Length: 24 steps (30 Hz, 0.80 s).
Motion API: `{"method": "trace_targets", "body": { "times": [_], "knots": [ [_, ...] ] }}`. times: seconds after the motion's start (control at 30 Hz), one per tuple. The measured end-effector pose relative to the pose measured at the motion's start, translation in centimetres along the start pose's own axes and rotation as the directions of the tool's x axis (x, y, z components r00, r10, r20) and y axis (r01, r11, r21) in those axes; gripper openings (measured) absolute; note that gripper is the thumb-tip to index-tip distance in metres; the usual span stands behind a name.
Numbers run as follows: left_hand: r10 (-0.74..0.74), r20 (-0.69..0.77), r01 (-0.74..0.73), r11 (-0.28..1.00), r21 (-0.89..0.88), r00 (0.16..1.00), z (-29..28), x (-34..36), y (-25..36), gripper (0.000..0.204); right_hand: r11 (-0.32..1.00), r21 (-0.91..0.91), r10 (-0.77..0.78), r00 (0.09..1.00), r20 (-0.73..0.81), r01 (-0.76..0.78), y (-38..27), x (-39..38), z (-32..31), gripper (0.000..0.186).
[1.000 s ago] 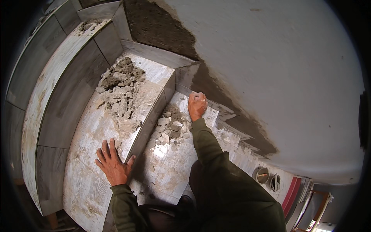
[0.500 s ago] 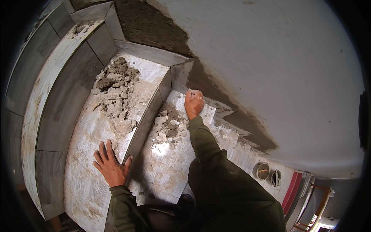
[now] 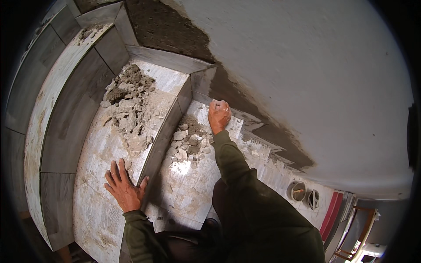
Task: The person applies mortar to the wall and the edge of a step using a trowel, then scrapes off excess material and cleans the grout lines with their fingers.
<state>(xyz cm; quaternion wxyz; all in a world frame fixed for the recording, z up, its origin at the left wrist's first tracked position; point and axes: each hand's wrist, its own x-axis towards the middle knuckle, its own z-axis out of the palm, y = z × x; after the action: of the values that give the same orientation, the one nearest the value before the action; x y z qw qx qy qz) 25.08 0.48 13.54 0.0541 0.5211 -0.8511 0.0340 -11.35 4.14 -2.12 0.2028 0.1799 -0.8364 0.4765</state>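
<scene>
My left hand (image 3: pixel 124 188) lies with fingers spread on the dusty wood-look tiled step (image 3: pixel 98 219), its thumb at the step's edge. On the lower tread beside it, my right hand (image 3: pixel 219 115) is closed with knuckles up, close to the skirting tile (image 3: pixel 202 81) along the wall. What its curled fingers grip, if anything, is hidden. Broken mortar lumps (image 3: pixel 188 142) lie on the lower tread, just left of my right wrist. A bigger heap of mortar rubble (image 3: pixel 129 98) sits farther back on the upper step.
A grey wall (image 3: pixel 307 87) rises at the right, with rough brown mortar patches (image 3: pixel 280 142) above the stepped skirting. Farther down stand two buckets (image 3: pixel 296 191), (image 3: pixel 312 199), near a red strip (image 3: pixel 331 215). At the lower right is a wooden frame (image 3: pixel 364 232). More tiled steps (image 3: pixel 66 131) climb at the left.
The surroundings have shifted slightly left in the view. My left hand keeps its place on the step, and my right hand stays closed by the skirting with barely any movement.
</scene>
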Motion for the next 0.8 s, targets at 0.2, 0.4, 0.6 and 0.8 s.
{"method": "trace_targets", "body": {
  "times": [0.2, 0.4, 0.6, 0.8],
  "knots": [
    [0.001, 0.003, -0.001, 1.0, 0.009, 1.0, 0.1, 0.0, 0.0, 0.1, 1.0, -0.007, 0.015, 1.0, 0.0, -0.015, -0.1, 0.1, -0.2, 0.017],
    [0.014, -0.002, -0.014, 1.0, 0.01, 1.0, 0.1, 0.0, -0.2, 0.099, 1.0, -0.023, 0.002, 1.0, -0.006, -0.002, -0.2, 0.2, -0.5, 0.017],
    [0.004, 0.0, -0.004, 1.0, 0.004, 1.0, 0.1, 0.0, 0.0, 0.1, 0.998, -0.044, 0.041, 0.999, 0.01, -0.04, -0.4, 0.2, -0.6, 0.016],
    [0.004, 0.007, -0.004, 1.0, 0.011, 1.0, 0.0, 0.0, 0.0, 0.101, 0.999, -0.041, 0.034, 0.999, 0.024, -0.033, -0.1, 0.1, -1.0, 0.016]
  ]
}}
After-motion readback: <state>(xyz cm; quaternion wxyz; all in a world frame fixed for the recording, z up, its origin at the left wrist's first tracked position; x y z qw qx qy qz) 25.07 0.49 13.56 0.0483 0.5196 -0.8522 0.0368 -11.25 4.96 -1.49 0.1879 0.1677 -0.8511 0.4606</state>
